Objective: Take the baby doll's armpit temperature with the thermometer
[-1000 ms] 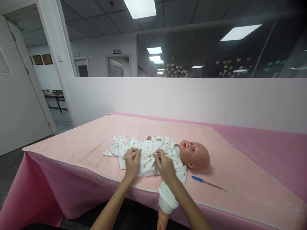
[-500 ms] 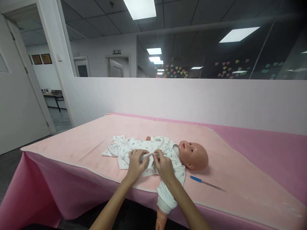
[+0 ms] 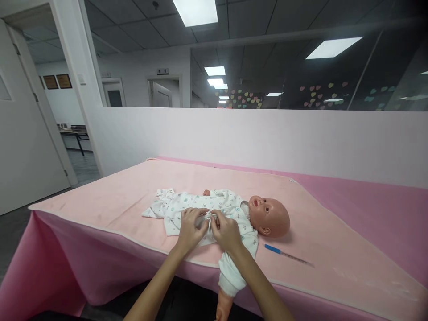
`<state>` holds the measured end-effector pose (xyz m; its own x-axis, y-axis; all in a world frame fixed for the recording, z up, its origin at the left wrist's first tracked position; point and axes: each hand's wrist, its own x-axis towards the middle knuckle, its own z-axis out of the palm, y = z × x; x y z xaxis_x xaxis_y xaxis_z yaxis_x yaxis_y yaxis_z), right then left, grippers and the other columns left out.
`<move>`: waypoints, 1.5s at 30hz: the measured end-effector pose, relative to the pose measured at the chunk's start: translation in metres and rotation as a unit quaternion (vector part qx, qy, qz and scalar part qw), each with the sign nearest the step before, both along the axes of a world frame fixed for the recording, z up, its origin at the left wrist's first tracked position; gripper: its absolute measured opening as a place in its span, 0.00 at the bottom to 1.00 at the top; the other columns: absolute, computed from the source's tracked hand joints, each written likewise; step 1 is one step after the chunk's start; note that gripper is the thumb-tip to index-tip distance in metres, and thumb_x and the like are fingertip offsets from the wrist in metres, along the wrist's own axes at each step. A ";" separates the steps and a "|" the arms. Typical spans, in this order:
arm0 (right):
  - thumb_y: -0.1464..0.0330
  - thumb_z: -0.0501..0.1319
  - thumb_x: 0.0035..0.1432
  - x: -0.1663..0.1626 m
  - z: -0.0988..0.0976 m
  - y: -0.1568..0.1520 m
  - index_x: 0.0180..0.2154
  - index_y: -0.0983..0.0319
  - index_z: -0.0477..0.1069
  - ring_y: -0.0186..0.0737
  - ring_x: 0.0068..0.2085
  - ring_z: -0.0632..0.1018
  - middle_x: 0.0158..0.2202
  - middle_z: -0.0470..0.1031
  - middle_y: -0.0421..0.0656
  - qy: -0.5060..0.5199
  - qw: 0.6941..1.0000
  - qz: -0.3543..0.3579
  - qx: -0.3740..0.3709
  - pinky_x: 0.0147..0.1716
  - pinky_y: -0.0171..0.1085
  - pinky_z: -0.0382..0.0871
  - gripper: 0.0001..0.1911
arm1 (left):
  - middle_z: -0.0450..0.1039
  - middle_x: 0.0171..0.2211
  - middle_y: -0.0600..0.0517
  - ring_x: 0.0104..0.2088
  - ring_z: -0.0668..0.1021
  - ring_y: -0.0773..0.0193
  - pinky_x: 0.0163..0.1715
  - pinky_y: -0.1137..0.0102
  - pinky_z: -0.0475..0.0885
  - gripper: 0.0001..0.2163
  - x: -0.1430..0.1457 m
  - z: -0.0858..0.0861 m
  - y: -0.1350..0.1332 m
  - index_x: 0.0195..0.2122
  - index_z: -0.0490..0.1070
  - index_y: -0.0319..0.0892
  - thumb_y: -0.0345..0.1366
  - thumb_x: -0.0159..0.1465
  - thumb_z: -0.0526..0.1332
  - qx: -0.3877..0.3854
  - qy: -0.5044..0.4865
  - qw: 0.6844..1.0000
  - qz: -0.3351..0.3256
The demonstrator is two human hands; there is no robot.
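A baby doll [image 3: 269,217] lies on its back on the pink blanket [image 3: 133,200], head to the right. It wears a white patterned romper [image 3: 174,208]. My left hand [image 3: 191,227] and my right hand [image 3: 225,230] meet over the doll's belly. Both pinch the front edges of the romper together, fingers closed on the cloth. One doll arm in a white sleeve [image 3: 228,276] hangs over the table's near edge.
A blue-capped thermometer [image 3: 287,254] lies on the blanket right of the doll. A pink cloth [image 3: 384,214] covers the table. A low white partition [image 3: 254,138] runs behind it. An open doorway [image 3: 70,129] is at the left.
My two hands have drawn closer together over the romper's front, the left sliding right toward the right hand. The doll has stayed put.
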<state>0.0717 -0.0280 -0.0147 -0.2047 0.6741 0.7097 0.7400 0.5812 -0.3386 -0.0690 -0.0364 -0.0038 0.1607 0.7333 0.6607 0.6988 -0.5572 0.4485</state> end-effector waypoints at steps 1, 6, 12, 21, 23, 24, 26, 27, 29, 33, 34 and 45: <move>0.68 0.48 0.59 0.000 0.000 0.000 0.39 0.62 0.68 0.34 0.19 0.71 0.19 0.71 0.38 -0.001 1.000 -0.003 -0.003 0.20 0.30 0.55 0.12 | 0.72 0.36 0.52 0.40 0.71 0.59 0.44 0.62 0.59 0.11 0.000 0.000 0.000 0.43 0.66 0.46 0.36 0.59 0.53 -0.001 -0.005 1.000 0.005; 0.67 0.49 0.59 0.000 0.000 0.001 0.39 0.62 0.69 0.34 0.20 0.71 0.19 0.71 0.38 -0.004 1.000 -0.009 -0.010 0.21 0.30 0.55 0.12 | 0.71 0.35 0.53 0.39 0.71 0.60 0.45 0.62 0.58 0.12 0.001 -0.002 0.001 0.44 0.64 0.46 0.35 0.57 0.55 0.011 -0.007 1.000 0.021; 0.66 0.49 0.60 0.000 -0.003 0.004 0.39 0.61 0.70 0.34 0.21 0.72 0.19 0.72 0.38 -0.013 1.000 -0.013 -0.007 0.21 0.30 0.54 0.13 | 0.71 0.34 0.54 0.38 0.71 0.60 0.45 0.61 0.58 0.10 0.001 -0.005 0.003 0.41 0.63 0.45 0.35 0.56 0.56 0.022 -0.016 0.999 0.037; 0.64 0.47 0.62 0.001 -0.003 0.005 0.37 0.61 0.70 0.33 0.21 0.71 0.20 0.72 0.39 -0.013 1.000 -0.008 -0.022 0.21 0.29 0.52 0.14 | 0.71 0.33 0.54 0.38 0.72 0.61 0.42 0.64 0.63 0.10 -0.002 -0.006 0.004 0.39 0.64 0.45 0.32 0.55 0.56 0.016 -0.072 0.997 0.022; 0.64 0.48 0.62 0.001 -0.002 0.005 0.35 0.61 0.70 0.33 0.21 0.71 0.20 0.72 0.39 -0.002 1.000 -0.006 -0.030 0.21 0.29 0.52 0.14 | 0.72 0.32 0.54 0.38 0.72 0.60 0.41 0.64 0.63 0.10 -0.003 -0.006 0.005 0.39 0.64 0.46 0.32 0.55 0.57 0.006 -0.087 0.996 0.018; 0.64 0.48 0.62 0.001 -0.002 0.006 0.35 0.61 0.70 0.33 0.21 0.71 0.20 0.72 0.39 0.007 0.999 -0.005 -0.034 0.22 0.29 0.52 0.14 | 0.72 0.31 0.54 0.38 0.73 0.60 0.41 0.64 0.64 0.10 -0.004 -0.006 0.005 0.39 0.64 0.46 0.32 0.55 0.57 0.000 -0.094 0.995 0.015; 0.63 0.48 0.61 0.001 -0.002 0.006 0.33 0.61 0.70 0.33 0.21 0.71 0.20 0.72 0.39 0.024 0.999 0.000 -0.042 0.22 0.29 0.53 0.14 | 0.72 0.30 0.54 0.38 0.73 0.60 0.41 0.65 0.64 0.11 -0.004 -0.007 0.006 0.39 0.64 0.45 0.32 0.54 0.57 -0.010 -0.110 0.994 0.008; 0.63 0.48 0.61 0.001 -0.002 0.006 0.33 0.61 0.70 0.33 0.21 0.71 0.20 0.72 0.39 0.032 0.999 0.001 -0.044 0.22 0.29 0.53 0.15 | 0.71 0.30 0.54 0.38 0.73 0.60 0.40 0.65 0.65 0.11 -0.004 -0.007 0.006 0.39 0.64 0.45 0.31 0.54 0.57 -0.015 -0.119 0.993 0.005; 0.63 0.48 0.61 0.001 -0.002 0.006 0.32 0.61 0.70 0.33 0.21 0.71 0.20 0.72 0.39 0.040 0.998 0.002 -0.046 0.22 0.29 0.54 0.15 | 0.71 0.28 0.54 0.36 0.73 0.61 0.39 0.66 0.65 0.11 -0.004 -0.007 0.006 0.39 0.63 0.45 0.31 0.53 0.56 -0.025 -0.133 0.991 -0.001; 0.63 0.49 0.60 0.002 -0.001 0.006 0.32 0.60 0.71 0.33 0.21 0.70 0.19 0.71 0.38 0.043 0.998 0.006 -0.048 0.22 0.29 0.54 0.14 | 0.68 0.25 0.56 0.32 0.72 0.62 0.35 0.68 0.65 0.09 -0.004 -0.007 0.005 0.36 0.63 0.44 0.30 0.52 0.55 -0.042 -0.130 0.991 -0.012; 0.62 0.49 0.60 0.002 -0.001 0.006 0.32 0.60 0.71 0.33 0.21 0.70 0.19 0.70 0.38 0.045 0.998 0.007 -0.049 0.22 0.29 0.54 0.15 | 0.66 0.23 0.56 0.30 0.71 0.63 0.34 0.68 0.65 0.08 -0.004 -0.007 0.005 0.35 0.63 0.44 0.30 0.52 0.55 -0.040 -0.128 0.991 -0.004; 0.61 0.48 0.61 0.001 -0.003 0.008 0.32 0.61 0.70 0.33 0.20 0.69 0.17 0.67 0.37 0.055 0.997 -0.003 -0.053 0.22 0.29 0.54 0.16 | 0.65 0.39 0.50 0.40 0.69 0.60 0.42 0.63 0.62 0.06 0.000 -0.001 -0.001 0.33 0.70 0.46 0.37 0.59 0.55 0.071 -0.032 0.995 0.070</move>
<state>0.0727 -0.0197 -0.0180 -0.1258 0.7478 0.6519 0.6988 0.5332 -0.4768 -0.0689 -0.0377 -0.0047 0.0186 0.6437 0.7650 0.7467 -0.5178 0.4175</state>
